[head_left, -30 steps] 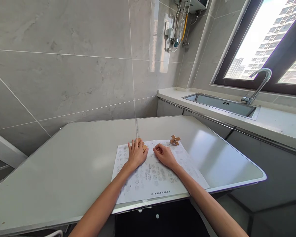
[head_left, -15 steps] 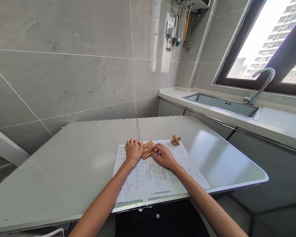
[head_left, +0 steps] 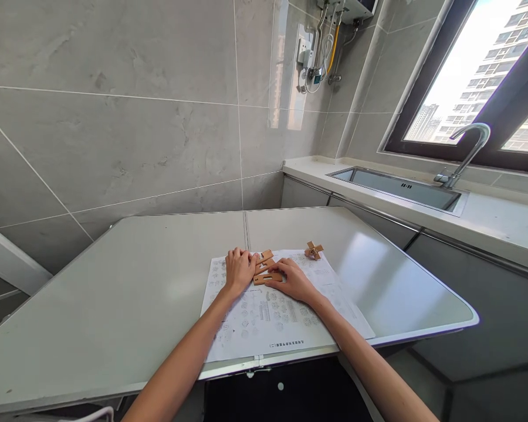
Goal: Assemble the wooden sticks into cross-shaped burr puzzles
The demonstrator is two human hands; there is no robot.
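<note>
Several flat, notched wooden puzzle pieces [head_left: 264, 256] lie close together on a printed sheet [head_left: 246, 346], between my two hands. My left hand [head_left: 239, 271] rests at their left end, fingers curled down and thumb against the wood; whatever lies under those fingers is hidden. From the right, my right hand [head_left: 291, 279] pinches the nearest slotted wooden piece [head_left: 261, 279] between thumb and fingers. Beyond the right hand, a cross-shaped assembly of wooden pieces [head_left: 314, 251] stands near the sheet's far right corner.
The sheet lies on a pale folding table [head_left: 114, 305] with a seam down its middle. A counter [head_left: 501, 217] with a sink [head_left: 391, 184] and a tap [head_left: 473, 146] runs along the right. A tiled wall [head_left: 136, 135] stands behind the table.
My right hand has shifted slightly towards me with the nearest wooden piece, which has turned to lie more level, apart from the piece behind it. The left hand has hardly moved.
</note>
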